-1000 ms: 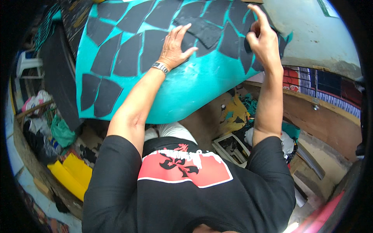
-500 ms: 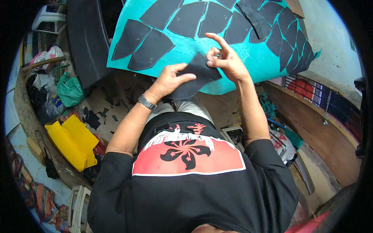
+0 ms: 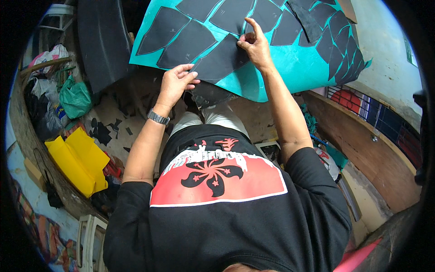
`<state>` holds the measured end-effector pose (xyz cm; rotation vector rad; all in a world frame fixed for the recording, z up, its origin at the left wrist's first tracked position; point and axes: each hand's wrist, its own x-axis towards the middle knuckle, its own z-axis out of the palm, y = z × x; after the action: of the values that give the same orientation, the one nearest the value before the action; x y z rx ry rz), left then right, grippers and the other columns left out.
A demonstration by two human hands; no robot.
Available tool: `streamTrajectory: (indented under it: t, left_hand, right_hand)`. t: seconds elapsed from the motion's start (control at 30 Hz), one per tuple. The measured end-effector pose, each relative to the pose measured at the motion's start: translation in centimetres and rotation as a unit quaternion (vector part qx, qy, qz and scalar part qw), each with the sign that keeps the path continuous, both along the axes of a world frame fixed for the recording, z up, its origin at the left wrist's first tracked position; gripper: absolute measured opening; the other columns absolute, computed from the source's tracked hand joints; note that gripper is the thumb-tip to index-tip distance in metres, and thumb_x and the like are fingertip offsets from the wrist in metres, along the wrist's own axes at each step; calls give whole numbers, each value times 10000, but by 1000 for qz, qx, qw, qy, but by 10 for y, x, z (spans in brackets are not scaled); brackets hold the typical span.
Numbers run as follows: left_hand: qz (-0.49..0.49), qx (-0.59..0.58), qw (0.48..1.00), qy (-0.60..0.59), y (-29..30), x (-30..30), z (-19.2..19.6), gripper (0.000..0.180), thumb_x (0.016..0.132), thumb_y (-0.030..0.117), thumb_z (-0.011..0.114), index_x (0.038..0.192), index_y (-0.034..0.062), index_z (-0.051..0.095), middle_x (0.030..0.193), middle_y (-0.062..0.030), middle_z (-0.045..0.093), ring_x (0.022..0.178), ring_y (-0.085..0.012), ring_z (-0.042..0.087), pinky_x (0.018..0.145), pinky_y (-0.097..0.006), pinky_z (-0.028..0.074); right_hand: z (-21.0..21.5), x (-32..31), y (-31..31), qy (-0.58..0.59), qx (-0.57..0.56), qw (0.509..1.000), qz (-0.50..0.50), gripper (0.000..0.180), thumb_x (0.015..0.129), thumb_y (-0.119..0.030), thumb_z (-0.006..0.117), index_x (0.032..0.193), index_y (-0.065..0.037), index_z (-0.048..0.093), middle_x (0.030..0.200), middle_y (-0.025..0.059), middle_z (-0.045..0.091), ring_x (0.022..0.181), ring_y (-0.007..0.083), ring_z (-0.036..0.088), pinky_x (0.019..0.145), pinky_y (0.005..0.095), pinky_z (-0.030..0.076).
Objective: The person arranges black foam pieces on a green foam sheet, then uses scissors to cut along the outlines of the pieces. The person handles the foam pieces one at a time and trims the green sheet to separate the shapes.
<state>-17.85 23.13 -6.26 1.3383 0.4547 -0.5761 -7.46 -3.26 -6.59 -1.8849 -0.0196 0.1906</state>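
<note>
Left hand (image 3: 174, 85): grip pinching the near-left corner of the black panel (image 3: 219, 63), thumb against fingers
Right hand (image 3: 257, 49): thumb and forefinger pinching its far edge
Black panel: between both hands, over the near edge of the turquoise sheet (image 3: 294, 75)
Turquoise sheet: bears other black pieces (image 3: 189, 44) and a folded dark strip (image 3: 304, 21)

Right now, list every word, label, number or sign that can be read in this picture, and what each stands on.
Nothing reads clearly enough to quote.
Black pieces on the teal sheet: small pale marks, too small to read.
Black T-shirt: white print along the top of its red panel, no clear words.
White bag at right: red print, too small to read.
</note>
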Motion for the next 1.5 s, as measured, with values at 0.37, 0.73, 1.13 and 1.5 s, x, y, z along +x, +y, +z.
streamTrajectory:
  t: [0.37,0.73,1.13,1.5]
  left_hand:
    - [-2,27,1000,-4,-1,-1,0,313,953,148,679,1198,-41,630,973,-100,727,836,-175,741,685,-238,588]
    - [17,-49,999,-16,-5,-4,7,305,954,128,674,1197,-40,598,937,-98,728,788,-148,728,644,-217,565]
    - [-22,87,994,-57,-5,-4,-5,298,936,126,699,1175,-39,633,908,-69,731,763,-106,715,640,-195,543]
    - [-24,107,991,-72,-7,-3,-2,275,922,106,710,1139,-47,640,861,-66,729,735,-104,711,631,-202,545]
  right_hand:
    - [-1,1,0,5,-27,999,-19,771,792,116,702,1472,-132,435,850,12,613,799,87,597,790,240,511]
    - [-5,7,-14,64,143,986,-60,732,799,113,702,1454,-91,446,859,38,653,811,109,633,834,265,529]
    - [-4,0,0,30,41,997,-57,728,795,138,675,1446,-103,457,890,20,627,822,92,607,792,239,520]
    - [-7,-11,22,-90,-155,980,-82,665,819,87,654,1422,-129,474,885,55,658,802,170,660,785,290,547]
